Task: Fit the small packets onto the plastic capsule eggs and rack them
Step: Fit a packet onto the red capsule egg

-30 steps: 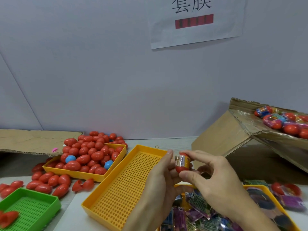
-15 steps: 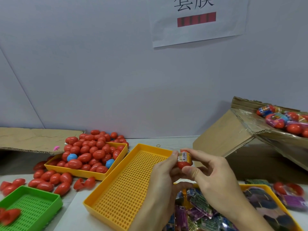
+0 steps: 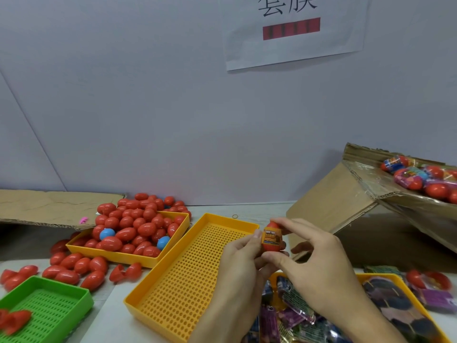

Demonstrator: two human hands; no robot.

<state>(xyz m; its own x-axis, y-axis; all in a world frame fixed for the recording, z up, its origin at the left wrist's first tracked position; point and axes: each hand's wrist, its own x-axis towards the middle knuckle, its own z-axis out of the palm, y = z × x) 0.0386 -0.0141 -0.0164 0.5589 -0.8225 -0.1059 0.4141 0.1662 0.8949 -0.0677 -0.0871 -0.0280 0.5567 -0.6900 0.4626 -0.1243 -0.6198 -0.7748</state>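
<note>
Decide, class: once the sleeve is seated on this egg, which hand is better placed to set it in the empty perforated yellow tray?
Probably the left hand: it already grips the egg and lies over the yellow tray. The right hand is farther off.

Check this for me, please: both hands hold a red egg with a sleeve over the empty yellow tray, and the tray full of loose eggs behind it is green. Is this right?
One detail is wrong. The tray full of loose eggs is yellow, not green; the green tray sits at the near left corner with only a few red pieces. The head view shows this. The rest holds: left hand and right hand hold the sleeved red egg over the empty yellow tray.
</note>
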